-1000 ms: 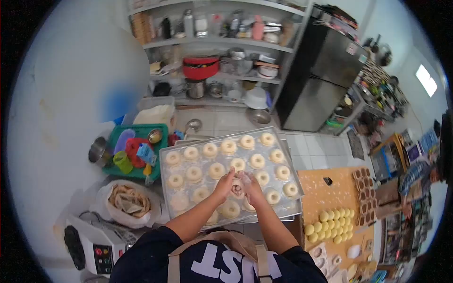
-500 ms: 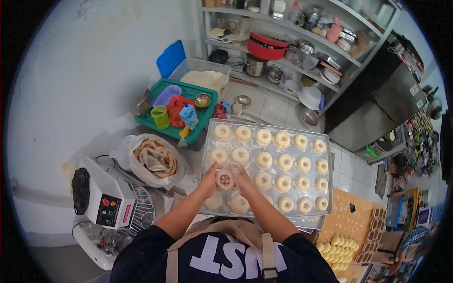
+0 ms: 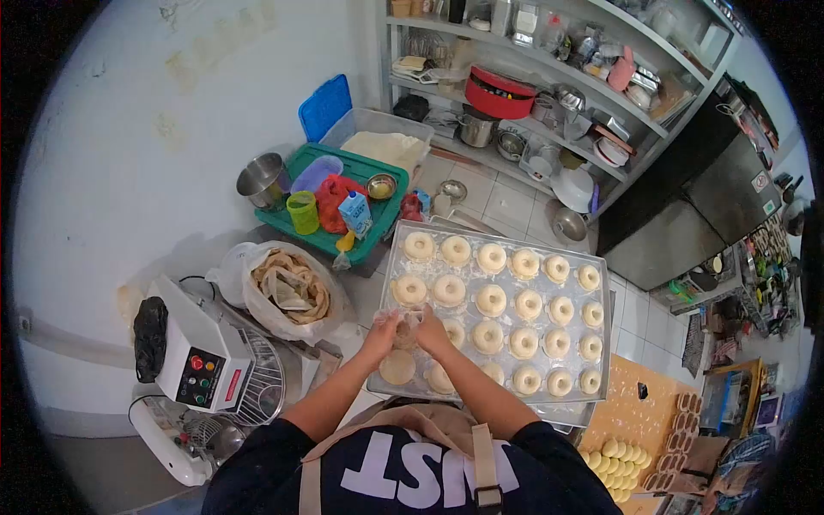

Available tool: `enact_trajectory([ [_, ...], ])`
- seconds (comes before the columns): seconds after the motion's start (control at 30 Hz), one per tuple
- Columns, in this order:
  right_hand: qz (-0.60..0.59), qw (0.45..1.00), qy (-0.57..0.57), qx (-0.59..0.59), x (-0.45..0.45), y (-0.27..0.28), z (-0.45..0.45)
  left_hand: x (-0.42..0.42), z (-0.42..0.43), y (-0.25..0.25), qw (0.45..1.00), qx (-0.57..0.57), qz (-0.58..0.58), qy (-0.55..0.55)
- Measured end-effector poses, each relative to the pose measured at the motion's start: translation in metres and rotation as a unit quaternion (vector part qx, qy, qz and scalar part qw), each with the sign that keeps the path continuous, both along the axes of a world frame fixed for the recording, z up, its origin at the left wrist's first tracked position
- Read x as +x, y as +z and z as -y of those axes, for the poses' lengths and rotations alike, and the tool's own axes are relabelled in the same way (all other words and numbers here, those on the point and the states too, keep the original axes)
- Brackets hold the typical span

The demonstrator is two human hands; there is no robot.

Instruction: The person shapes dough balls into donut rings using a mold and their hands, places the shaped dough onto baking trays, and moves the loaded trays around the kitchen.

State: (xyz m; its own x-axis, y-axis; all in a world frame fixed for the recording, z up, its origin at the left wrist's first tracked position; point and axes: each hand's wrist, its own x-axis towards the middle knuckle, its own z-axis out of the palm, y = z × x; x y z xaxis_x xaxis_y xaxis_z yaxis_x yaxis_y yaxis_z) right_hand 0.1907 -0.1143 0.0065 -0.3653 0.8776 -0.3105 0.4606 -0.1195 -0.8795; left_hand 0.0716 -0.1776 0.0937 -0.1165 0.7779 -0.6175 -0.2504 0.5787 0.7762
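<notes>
My left hand (image 3: 380, 336) and my right hand (image 3: 432, 333) are close together over the near left part of a metal tray (image 3: 508, 322). Between their curled fingers is a pale dough ring (image 3: 411, 318), mostly hidden by the fingers. Just below the hands, a flat pale round (image 3: 396, 367) lies on the tray. Rows of raw dough rings (image 3: 490, 300) cover the rest of it, and white flour dusts the metal.
Left of the tray stand a plastic bag (image 3: 287, 287) with brown contents and a dough mixer (image 3: 210, 360). Beyond it is a green lid (image 3: 378, 225) holding a carton, cup and bowls. At right, a wooden table (image 3: 631, 386) carries more dough pieces.
The dough ring, which faced up with fingers showing in its hole, is now mostly covered by my fingers. My hands have shifted slightly, uncovering more of the flat round. The whole view has moved a little.
</notes>
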Motion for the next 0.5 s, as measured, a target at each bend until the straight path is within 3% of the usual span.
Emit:
enact_trajectory([
  [0.07,0.049,0.995,0.042,0.082,0.006,0.007,0.001,-0.009,-0.001,-0.052,0.996,0.074,-0.039,-0.024],
  [0.1,0.084,0.986,0.066,0.127,0.009,0.012,0.002,-0.011,-0.002,-0.047,0.992,0.11,-0.058,-0.036],
  [0.2,0.146,0.959,0.122,0.21,0.019,0.035,0.005,-0.022,0.002,-0.019,0.939,0.138,-0.256,-0.181],
  [0.23,0.16,0.95,0.137,0.229,0.021,0.046,0.006,-0.027,0.002,-0.025,0.883,0.188,-0.353,-0.247],
  [0.3,0.219,0.926,0.206,0.23,0.023,0.066,0.01,-0.036,0.005,-0.04,0.718,0.279,-0.524,-0.363],
  [0.4,0.269,0.899,0.258,0.228,0.024,0.06,0.013,-0.04,0.007,-0.047,0.625,0.279,-0.613,-0.395],
  [0.5,0.27,0.888,0.271,0.254,0.023,0.042,0.017,-0.039,0.003,-0.049,0.613,0.27,-0.632,-0.389],
])
